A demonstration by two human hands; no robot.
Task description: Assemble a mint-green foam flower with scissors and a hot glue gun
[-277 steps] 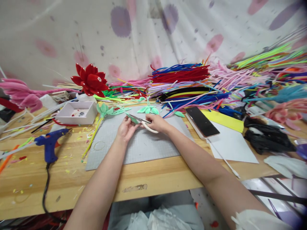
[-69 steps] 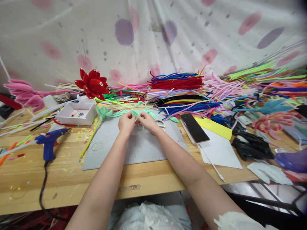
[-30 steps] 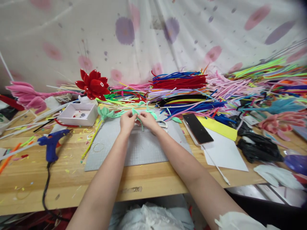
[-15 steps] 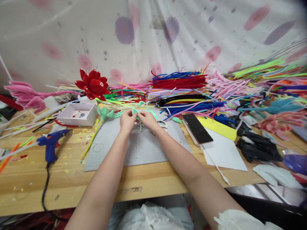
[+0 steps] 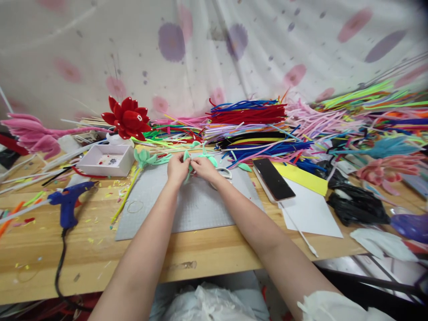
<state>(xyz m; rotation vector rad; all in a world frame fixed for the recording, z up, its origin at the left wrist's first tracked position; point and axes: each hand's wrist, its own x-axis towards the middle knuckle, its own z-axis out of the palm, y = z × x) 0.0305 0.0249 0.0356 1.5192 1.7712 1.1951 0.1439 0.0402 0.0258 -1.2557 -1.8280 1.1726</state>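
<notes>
i see the left hand (image 5: 178, 170) and the right hand (image 5: 204, 169) close together, both pinching a small mint green leaf piece (image 5: 186, 156) with their fingertips. it is over the far part of a gray mat (image 5: 200, 214). a white loop handle (image 5: 228, 173) pokes out just beside the right hand. to the left, a green flower (image 5: 143, 157) has a long yellow stem (image 5: 125, 198). farther left on the wooden counter (image 5: 133, 267) are a white box (image 5: 103, 170) and a blue glue gun (image 5: 68, 203). a black phone (image 5: 274, 179) lies to the right. red fuzzy sticks (image 5: 247, 114) are piled behind.
</notes>
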